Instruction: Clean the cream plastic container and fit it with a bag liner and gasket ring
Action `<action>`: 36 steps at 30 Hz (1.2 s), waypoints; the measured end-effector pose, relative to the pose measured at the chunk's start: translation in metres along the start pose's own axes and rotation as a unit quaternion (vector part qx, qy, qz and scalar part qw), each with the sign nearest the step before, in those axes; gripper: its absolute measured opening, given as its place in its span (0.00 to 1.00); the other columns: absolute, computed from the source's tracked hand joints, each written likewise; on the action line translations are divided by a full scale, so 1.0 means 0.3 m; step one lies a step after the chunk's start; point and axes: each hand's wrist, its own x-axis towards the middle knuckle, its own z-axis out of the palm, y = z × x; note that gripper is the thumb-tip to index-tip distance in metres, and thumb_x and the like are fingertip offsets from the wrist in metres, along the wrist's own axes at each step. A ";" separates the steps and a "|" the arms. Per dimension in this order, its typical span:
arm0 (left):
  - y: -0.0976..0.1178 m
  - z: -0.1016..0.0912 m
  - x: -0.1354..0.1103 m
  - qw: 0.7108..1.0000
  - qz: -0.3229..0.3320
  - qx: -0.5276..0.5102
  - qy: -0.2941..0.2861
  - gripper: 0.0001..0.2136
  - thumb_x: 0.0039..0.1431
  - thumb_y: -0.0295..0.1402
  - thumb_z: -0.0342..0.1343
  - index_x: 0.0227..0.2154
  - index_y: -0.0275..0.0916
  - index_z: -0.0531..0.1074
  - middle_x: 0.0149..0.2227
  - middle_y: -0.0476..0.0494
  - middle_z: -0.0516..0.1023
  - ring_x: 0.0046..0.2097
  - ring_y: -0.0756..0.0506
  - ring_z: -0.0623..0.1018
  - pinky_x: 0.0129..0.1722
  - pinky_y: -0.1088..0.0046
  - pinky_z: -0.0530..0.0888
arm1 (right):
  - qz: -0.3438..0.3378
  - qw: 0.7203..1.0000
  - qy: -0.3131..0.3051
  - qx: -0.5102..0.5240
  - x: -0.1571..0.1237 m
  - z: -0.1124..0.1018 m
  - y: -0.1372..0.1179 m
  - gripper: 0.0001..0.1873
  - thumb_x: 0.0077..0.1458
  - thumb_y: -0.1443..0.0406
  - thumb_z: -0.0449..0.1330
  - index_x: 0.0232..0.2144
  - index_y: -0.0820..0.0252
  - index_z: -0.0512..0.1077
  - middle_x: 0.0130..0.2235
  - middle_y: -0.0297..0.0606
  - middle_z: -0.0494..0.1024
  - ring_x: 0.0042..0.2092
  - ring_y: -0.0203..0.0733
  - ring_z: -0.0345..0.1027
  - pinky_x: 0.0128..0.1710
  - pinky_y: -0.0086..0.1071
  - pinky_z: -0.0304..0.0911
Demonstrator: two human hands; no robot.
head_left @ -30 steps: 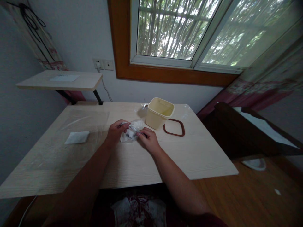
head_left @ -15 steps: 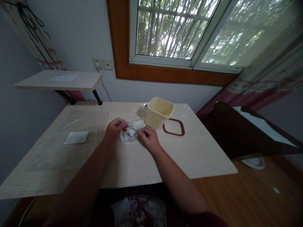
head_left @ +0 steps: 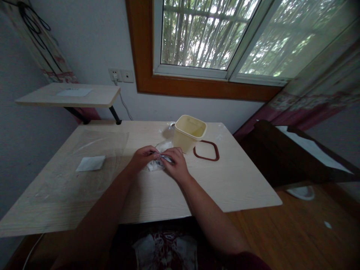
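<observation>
My left hand and my right hand meet above the table, both closed. Between their fingers is a slim, shiny silvery thing, too small and covered to name. Its right part lies in the right hand, and the left hand pinches the other end. Just behind and below the fingers lies a crumpled clear plastic bag with whitish contents, partly hidden by the hands. A cream plastic bin stands upright beyond the right hand. To its right, a brown rounded-square ring lies flat.
On the left of the table, a clear plastic sheet lies under a white packet. A raised shelf stands at the back left. More clear plastic sits behind the bin.
My left hand has moved right and slightly down, closing the gap to my right hand. The slim silvery thing stretched between them is now mostly covered by fingers. The bin and ring have stayed put.
</observation>
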 end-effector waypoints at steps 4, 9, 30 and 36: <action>-0.008 0.001 -0.001 1.000 -0.012 -0.004 -0.019 0.12 0.51 0.40 0.69 0.30 0.36 0.77 0.27 0.47 0.79 0.31 0.48 0.78 0.33 0.73 0.74 | -0.023 1.000 0.003 0.014 0.002 0.011 0.013 0.07 0.59 0.65 0.66 0.41 0.50 0.76 0.39 0.36 0.80 0.43 0.45 0.72 0.48 0.44 0.65; -0.015 -0.005 0.001 0.999 0.001 0.025 -0.024 0.11 0.52 0.39 0.67 0.29 0.36 0.77 0.27 0.47 0.79 0.31 0.48 0.77 0.33 0.73 0.73 | -0.018 0.999 -0.016 0.021 0.006 0.011 0.007 0.05 0.57 0.66 0.66 0.37 0.51 0.75 0.37 0.35 0.80 0.41 0.44 0.72 0.45 0.41 0.65; 0.000 -0.041 -0.006 0.999 0.019 -0.015 0.047 0.11 0.57 0.39 0.65 0.31 0.37 0.73 0.26 0.48 0.77 0.31 0.49 0.76 0.33 0.75 0.72 | 0.070 0.997 -0.013 0.019 -0.007 0.009 0.018 0.15 0.54 0.62 0.69 0.44 0.53 0.75 0.37 0.37 0.77 0.41 0.45 0.71 0.42 0.39 0.68; -0.016 -0.010 -0.014 0.997 0.044 -0.048 0.038 0.14 0.63 0.41 0.58 0.47 0.38 0.74 0.38 0.45 0.78 0.33 0.49 0.79 0.36 0.71 0.76 | 0.045 0.999 -0.009 0.013 -0.006 0.008 0.008 0.06 0.61 0.61 0.65 0.41 0.52 0.79 0.35 0.38 0.80 0.41 0.46 0.71 0.42 0.40 0.68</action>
